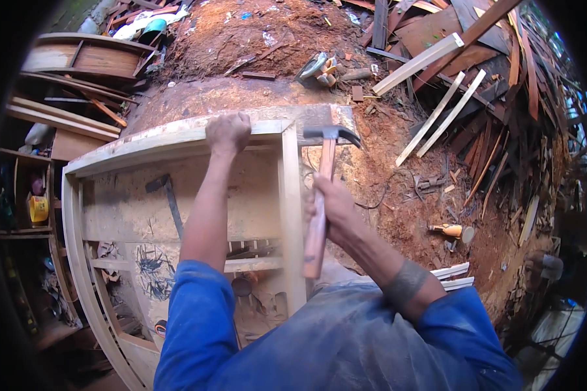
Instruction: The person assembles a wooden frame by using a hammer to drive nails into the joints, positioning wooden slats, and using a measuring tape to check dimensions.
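Observation:
My left hand (228,132) grips the top rail of a pale wooden frame (176,140) that stands in front of me. My right hand (332,207) is closed around the wooden handle of a claw hammer (324,176). The hammer's dark metal head (331,133) sits by the frame's upper right corner, beside the upright post (292,208). Both arms wear blue sleeves, and a dark band circles my right wrist.
Another hammer (168,195) lies on the board inside the frame. Reddish sawdust covers the ground beyond. Loose wooden slats and offcuts (437,117) pile up at the right. A curved wooden frame (85,58) and shelves with a yellow container (38,208) stand at the left.

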{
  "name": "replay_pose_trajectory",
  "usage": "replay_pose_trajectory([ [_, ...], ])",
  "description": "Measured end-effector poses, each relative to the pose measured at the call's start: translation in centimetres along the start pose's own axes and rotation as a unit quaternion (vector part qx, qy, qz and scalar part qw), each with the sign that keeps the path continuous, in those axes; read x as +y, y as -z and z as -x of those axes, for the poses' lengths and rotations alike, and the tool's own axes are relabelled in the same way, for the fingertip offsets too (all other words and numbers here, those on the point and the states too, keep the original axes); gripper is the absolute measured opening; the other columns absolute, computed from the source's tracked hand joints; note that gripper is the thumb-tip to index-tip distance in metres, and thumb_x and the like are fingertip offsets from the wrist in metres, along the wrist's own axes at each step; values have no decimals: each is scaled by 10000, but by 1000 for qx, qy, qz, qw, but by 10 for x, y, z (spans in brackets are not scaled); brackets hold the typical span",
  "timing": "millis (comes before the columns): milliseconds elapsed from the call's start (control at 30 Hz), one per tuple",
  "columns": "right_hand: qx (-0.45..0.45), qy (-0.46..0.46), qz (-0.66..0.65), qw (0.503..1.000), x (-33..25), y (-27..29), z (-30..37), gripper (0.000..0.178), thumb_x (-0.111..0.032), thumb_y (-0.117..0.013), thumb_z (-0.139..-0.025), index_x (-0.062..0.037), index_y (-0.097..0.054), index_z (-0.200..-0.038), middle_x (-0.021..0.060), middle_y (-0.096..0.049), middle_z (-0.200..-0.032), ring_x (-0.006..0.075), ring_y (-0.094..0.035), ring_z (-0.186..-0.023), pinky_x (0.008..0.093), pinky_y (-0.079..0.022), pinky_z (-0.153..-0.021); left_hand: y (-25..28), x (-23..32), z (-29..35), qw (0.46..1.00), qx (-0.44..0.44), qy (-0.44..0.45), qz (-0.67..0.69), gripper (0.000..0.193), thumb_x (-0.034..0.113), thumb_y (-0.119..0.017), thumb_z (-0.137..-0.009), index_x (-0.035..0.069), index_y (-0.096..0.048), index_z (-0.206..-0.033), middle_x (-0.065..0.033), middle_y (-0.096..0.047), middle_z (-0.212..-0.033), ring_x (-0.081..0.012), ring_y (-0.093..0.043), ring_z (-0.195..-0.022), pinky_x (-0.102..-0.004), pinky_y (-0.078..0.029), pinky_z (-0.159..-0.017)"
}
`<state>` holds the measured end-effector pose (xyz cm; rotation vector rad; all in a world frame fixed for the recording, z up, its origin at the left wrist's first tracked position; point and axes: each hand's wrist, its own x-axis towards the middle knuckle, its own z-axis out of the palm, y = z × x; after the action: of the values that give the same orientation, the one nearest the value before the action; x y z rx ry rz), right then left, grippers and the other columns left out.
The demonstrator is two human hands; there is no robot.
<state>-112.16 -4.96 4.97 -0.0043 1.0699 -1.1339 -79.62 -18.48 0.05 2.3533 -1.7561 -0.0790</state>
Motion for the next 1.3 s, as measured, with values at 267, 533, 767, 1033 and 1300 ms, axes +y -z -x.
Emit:
replay_pose_trajectory([
  [267,107,148,-58,981,-123,77,-15,386,-424,-370,-1072,-89,-449,-899,22,-518,-721,146,-555,-598,317,-568,-571,-1,-6,2,996,62,-32,-46,520,303,-400,-947,46,-758,-671,-202,-708,-722,-367,-709,-707,-454,-532,-797],
  [533,-113,-141,119,976,-6,-34,-31,312,-370,-478,-1064,-80,-460,-949,-32,-445,-648,72,-432,-474,214,-423,-409,-5,-16,-3,997,68,-30,-29,513,316,-402,-934,6,-759,-732,-232,-707,-762,-404,-703,-724,-482,-538,-773],
  [767,234,92,44,967,-62,10,-11,321,-368,-423,-1083,-89,-448,-926,22,-476,-705,130,-476,-545,305,-491,-506,1,-13,2,999,26,-12,-40,530,327,-384,-944,1,-760,-761,-245,-709,-780,-411,-704,-750,-485,-544,-758],
  [1033,-2,-42,158,986,-39,20,-40,313,-374,-472,-1060,-82,-445,-950,-43,-464,-657,59,-426,-448,223,-411,-380,-3,-28,0,998,32,12,-47,517,325,-405,-943,-10,-760,-773,-267,-711,-843,-445,-696,-825,-516,-527,-832],
  [1300,-13,7,23,1000,53,17,-47,283,-341,-468,-1060,-89,-451,-932,27,-484,-690,163,-500,-544,328,-458,-479,-6,-24,-5,998,43,-5,-47,526,317,-392,-939,-15,-755,-754,-264,-708,-820,-451,-692,-807,-516,-518,-839],
])
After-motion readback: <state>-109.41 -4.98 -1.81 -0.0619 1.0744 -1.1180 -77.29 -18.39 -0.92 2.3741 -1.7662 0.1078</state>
